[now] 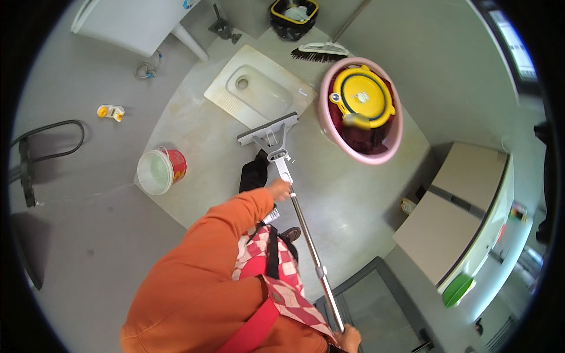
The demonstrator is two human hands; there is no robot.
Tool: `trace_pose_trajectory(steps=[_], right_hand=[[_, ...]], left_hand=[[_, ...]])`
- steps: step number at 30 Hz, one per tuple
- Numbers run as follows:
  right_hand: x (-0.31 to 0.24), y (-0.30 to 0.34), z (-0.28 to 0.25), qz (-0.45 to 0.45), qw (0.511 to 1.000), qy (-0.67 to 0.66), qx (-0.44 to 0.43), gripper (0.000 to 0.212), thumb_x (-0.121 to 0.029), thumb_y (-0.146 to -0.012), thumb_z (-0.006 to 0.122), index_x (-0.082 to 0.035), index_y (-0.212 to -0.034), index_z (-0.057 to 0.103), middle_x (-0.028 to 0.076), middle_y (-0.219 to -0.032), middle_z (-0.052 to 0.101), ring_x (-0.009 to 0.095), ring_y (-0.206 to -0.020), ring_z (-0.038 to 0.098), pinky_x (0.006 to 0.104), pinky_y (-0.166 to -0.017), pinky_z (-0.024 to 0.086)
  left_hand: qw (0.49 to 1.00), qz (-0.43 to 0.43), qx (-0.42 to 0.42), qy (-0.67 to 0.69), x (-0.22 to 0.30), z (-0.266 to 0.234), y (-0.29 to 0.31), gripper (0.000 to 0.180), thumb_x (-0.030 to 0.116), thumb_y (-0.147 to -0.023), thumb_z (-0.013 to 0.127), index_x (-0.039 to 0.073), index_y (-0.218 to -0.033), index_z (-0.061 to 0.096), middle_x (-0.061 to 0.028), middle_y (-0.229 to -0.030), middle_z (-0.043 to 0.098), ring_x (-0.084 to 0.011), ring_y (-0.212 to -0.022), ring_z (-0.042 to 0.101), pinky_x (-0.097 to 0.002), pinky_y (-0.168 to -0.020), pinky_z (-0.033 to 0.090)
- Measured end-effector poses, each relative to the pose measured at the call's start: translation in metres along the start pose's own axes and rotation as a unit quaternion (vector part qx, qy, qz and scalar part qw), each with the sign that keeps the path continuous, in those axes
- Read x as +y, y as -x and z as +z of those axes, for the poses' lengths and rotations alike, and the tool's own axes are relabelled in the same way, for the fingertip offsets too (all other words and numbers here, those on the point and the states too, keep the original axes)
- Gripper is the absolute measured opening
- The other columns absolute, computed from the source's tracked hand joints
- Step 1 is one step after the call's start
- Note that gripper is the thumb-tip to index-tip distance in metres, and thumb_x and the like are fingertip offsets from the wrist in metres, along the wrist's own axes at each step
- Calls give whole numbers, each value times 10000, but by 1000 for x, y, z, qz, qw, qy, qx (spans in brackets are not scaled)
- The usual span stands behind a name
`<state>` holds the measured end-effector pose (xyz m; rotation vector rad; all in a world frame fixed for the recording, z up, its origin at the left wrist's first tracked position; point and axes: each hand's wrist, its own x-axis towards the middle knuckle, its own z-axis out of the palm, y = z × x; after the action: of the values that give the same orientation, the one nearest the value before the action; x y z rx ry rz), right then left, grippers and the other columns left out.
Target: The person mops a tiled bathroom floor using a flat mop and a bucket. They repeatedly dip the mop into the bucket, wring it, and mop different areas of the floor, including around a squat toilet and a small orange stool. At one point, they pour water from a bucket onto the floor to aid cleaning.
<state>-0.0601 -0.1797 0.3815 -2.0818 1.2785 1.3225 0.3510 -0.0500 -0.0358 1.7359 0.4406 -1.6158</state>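
A long-handled mop (307,235) with a steel pole and a wide flat grey-and-white head runs slantwise across the middle of the view. Its head is raised, over the near edge of the squat toilet (256,88). Close below that head, my left hand (279,190) is wrapped around the pole's white collar. Down at the lower edge, my right hand (349,338) grips the other end of the pole, its fingers partly hidden. An orange sleeve covers my left arm, and a red-and-white checked apron (259,253) hangs in front of me.
A white bucket with red label (156,172) stands on the left. Right of the toilet, a pink tub (324,112) holds dark red cloth and a yellow folding basin (368,97). Behind are a broom (323,52) and a black-bagged bin (288,28). A beige cabinet (459,203) stands at right.
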Motion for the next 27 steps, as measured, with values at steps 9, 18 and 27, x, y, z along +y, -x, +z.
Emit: trace_pose_trajectory(steps=[9,18,27], right_hand=[[-124,42,-131,121,979,60,-155,322,-352,-751,628,-38,-824,638,200,-634,586,378,-636,584,453,-602,454],[-134,47,-145,166,956,79,-227,362,-365,-783,591,-18,-870,642,222,-602,566,402,-599,570,463,-549,442],[-141,87,-146,145,971,-63,-180,389,-348,-807,541,-19,-1006,601,246,-750,601,404,-728,588,453,-640,448]], left_hand=[[893,141,275,-328,65,-120,-167,560,526,-797,500,7,-987,590,-194,-956,605,-348,-943,561,-413,-809,426],[984,-4,-1,-181,85,-134,-173,743,707,-760,382,16,-657,634,-85,-611,582,-205,-583,555,-330,-574,417],[917,117,136,-357,205,-140,0,711,737,-606,557,33,-703,583,-112,-683,592,-230,-649,587,-334,-601,441]])
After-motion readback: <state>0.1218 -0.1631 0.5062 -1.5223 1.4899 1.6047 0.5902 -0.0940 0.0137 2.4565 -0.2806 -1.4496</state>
